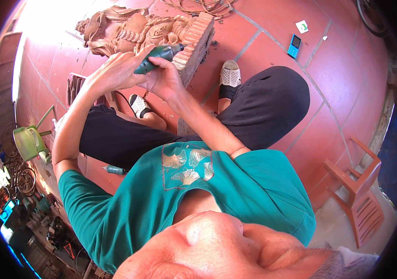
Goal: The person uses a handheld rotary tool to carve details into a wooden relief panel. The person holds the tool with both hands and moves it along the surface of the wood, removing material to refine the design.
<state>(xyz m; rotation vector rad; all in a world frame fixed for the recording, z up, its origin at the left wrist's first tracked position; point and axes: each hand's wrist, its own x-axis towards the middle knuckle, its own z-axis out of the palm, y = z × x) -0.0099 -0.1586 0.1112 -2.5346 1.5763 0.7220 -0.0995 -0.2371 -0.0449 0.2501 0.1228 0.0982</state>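
Both my hands are on a green handheld rotary tool (160,56), whose dark tip points right. My left hand (118,73) curls around its rear end, with a finger stretched along the body. From below, my right hand (165,83) closes on it, the thumb against its side. Just beyond lies a carved brown wooden figure (135,33) on its side, its ridged base (195,44) close to the tool's tip. Whether the tip touches the wood I cannot tell. My fingers partly hide the tool's body.
Red floor tiles (263,51) surround me. A blue phone (294,46) and a small white card (302,26) lie ahead right. Coiled cable (203,5) is beyond the figure. Another green tool (114,169) rests by my left thigh. Chairs stand left, green (30,142), and right, red-brown (359,195).
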